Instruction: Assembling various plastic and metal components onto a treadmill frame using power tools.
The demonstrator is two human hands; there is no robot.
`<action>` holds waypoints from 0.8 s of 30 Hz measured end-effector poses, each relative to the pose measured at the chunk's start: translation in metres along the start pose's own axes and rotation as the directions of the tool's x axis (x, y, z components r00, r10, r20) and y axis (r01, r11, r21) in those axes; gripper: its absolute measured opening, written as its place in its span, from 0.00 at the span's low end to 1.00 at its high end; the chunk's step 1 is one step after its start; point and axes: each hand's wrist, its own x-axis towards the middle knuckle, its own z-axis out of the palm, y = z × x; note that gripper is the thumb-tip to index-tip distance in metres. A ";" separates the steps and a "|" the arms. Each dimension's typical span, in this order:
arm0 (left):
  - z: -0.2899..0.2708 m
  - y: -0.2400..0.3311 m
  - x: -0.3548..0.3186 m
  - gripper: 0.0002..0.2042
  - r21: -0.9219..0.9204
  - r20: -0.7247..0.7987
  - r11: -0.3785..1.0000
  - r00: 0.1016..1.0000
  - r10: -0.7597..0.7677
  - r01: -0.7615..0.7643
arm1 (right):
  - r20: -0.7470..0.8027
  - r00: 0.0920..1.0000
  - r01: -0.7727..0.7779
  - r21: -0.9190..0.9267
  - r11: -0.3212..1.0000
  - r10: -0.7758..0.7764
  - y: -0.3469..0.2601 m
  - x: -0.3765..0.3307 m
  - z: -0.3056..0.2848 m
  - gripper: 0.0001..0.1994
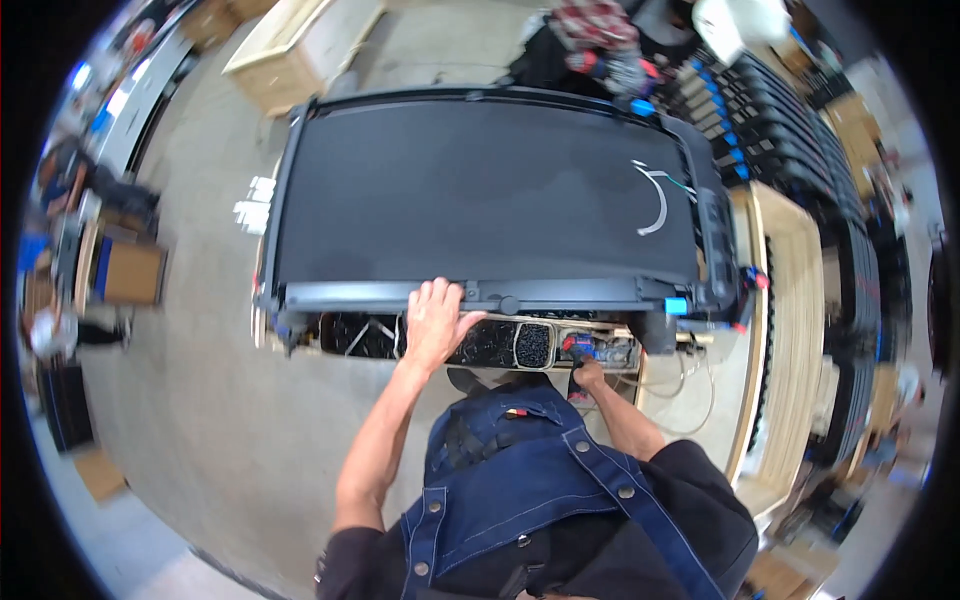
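Note:
In front of me lies what looks like a treadmill deck, with a black belt surface and a dark frame. My left hand rests on its near side rail, fingers stretched flat over the rail and thumb out to the side. Low at the right, below the rail, my right hand is wrapped round the grip of a red and blue power drill. The drill's tip is hard to make out. A pale curved strip and a thin green wire lie on the belt's right part.
Bins of black hardware line the bench under the near rail. At right stand a long wooden crate and stacked black frames. A wooden box is at the far left. Another person stands beyond the deck.

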 end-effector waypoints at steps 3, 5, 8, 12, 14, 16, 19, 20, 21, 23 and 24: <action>-0.002 -0.007 -0.009 0.21 0.025 -0.029 1.000 1.000 0.000 0.001 | -0.027 0.997 0.075 0.077 0.994 -0.073 -0.052 -0.042 -0.020 0.26; 0.000 -0.004 -0.004 0.21 0.045 -0.018 0.999 1.000 0.014 -0.013 | -0.015 0.996 0.085 0.357 0.930 -0.085 -0.071 -0.053 -0.046 0.26; 0.003 -0.002 -0.001 0.22 0.065 0.011 0.998 1.000 0.013 -0.014 | 0.041 0.989 0.063 0.746 0.663 -0.140 -0.102 -0.077 -0.095 0.24; 0.003 -0.003 0.001 0.20 0.169 0.087 0.983 0.994 0.064 -0.078 | 0.258 0.954 -0.184 0.904 0.385 -0.150 -0.130 -0.062 -0.119 0.22; 0.010 -0.002 0.005 0.19 0.233 0.101 0.959 0.985 0.141 -0.161 | 0.326 0.897 -0.306 0.945 0.113 -0.300 -0.125 -0.029 -0.098 0.26; 0.017 -0.016 0.000 0.15 0.297 0.162 0.933 0.974 0.160 -0.203 | 0.332 0.872 -0.365 0.931 -0.025 -0.359 -0.163 -0.016 -0.095 0.28; 0.014 -0.020 0.000 0.08 0.330 0.160 0.905 0.960 0.228 -0.270 | 0.208 0.767 -0.552 0.697 -0.458 -0.608 -0.203 -0.011 -0.105 0.27; 0.015 -0.023 -0.002 0.08 0.333 0.166 0.902 0.959 0.231 -0.275 | 0.121 0.747 -0.565 0.635 -0.527 -0.654 -0.218 -0.015 -0.112 0.25; 0.013 -0.023 -0.001 0.07 0.332 0.173 0.900 0.956 0.236 -0.282 | 0.008 0.710 -0.543 0.643 -0.540 -0.704 -0.228 -0.007 -0.112 0.24; 0.011 -0.024 0.002 0.07 0.295 0.198 0.909 0.949 0.245 -0.296 | -0.054 0.740 -0.356 0.814 -0.459 -0.670 -0.230 -0.008 -0.114 0.24; 0.011 -0.021 0.006 0.08 0.301 0.212 0.903 0.944 0.251 -0.308 | -0.039 0.741 -0.398 0.778 -0.486 -0.670 -0.231 -0.011 -0.120 0.23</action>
